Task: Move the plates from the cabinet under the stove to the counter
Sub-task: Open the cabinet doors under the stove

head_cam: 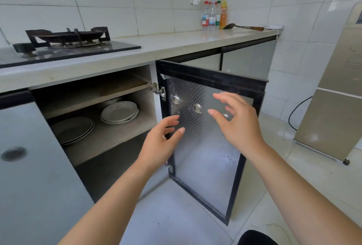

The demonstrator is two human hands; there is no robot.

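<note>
Plates (119, 111) are out of my grasp: my left hand (158, 143) is spread loose and empty at the open cabinet's (151, 105) edge, my right hand (235, 121) relaxed and empty before the door (205, 158). Beyond, two stacks lie side by side on the shelf (117, 138) under the stove (64, 38).

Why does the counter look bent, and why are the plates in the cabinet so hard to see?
Head view: the wide-angle lens bows the counter edge; the cabinet interior lies in shadow, so the left plate stack looks dim while the right stack catches more light; the open door has soft glare on its patterned panel; the left hand and right hand are slightly blurred.
</note>
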